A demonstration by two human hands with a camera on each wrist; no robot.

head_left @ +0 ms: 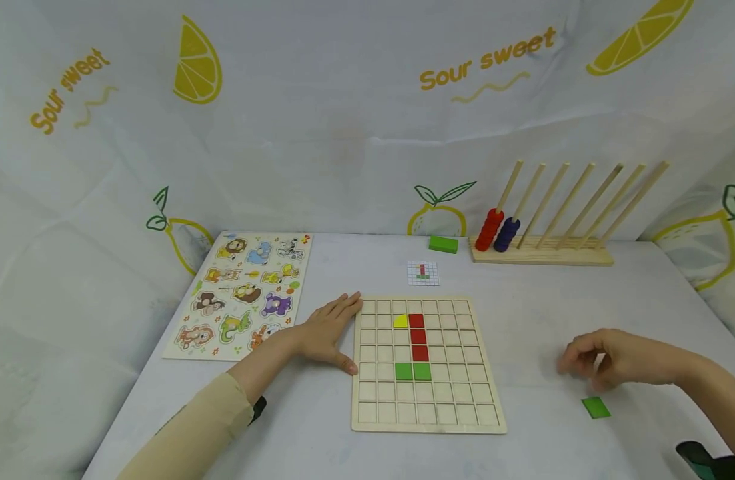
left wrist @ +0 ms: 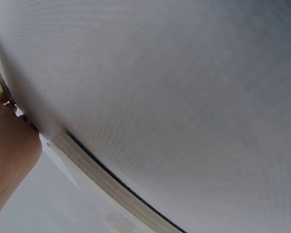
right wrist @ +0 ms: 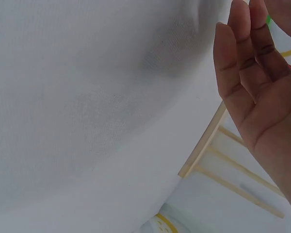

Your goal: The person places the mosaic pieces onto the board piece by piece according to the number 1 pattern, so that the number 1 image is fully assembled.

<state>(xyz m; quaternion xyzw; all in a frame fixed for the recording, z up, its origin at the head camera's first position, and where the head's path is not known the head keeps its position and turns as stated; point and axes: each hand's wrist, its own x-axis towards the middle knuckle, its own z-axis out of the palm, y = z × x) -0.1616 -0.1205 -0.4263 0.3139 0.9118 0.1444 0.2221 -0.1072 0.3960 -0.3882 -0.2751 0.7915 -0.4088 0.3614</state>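
A wooden grid board (head_left: pixel 457 413) lies flat on the table. Red square tiles (head_left: pixel 418 337), two green tiles (head_left: pixel 412 371) and a yellow quarter-round tile (head_left: pixel 400 322) sit in its cells. My left hand (head_left: pixel 328 333) rests along the board's left edge, fingers spread, with fingertips at the top corner and thumb lower down. To the right of the board, my right hand (head_left: pixel 613 360) is over the table with fingers loosely bent and blurred; nothing shows between them. A loose green tile (head_left: pixel 596 407) lies just below it. In the right wrist view its fingers (right wrist: pixel 228 63) look relaxed.
Behind the board lies a small pattern card (head_left: pixel 423 273), with a green block (head_left: pixel 443 244) farther back. A wooden peg rack (head_left: pixel 541 253) with red and dark blue beads stands at the back right. An animal puzzle board (head_left: pixel 187 300) lies at the left.
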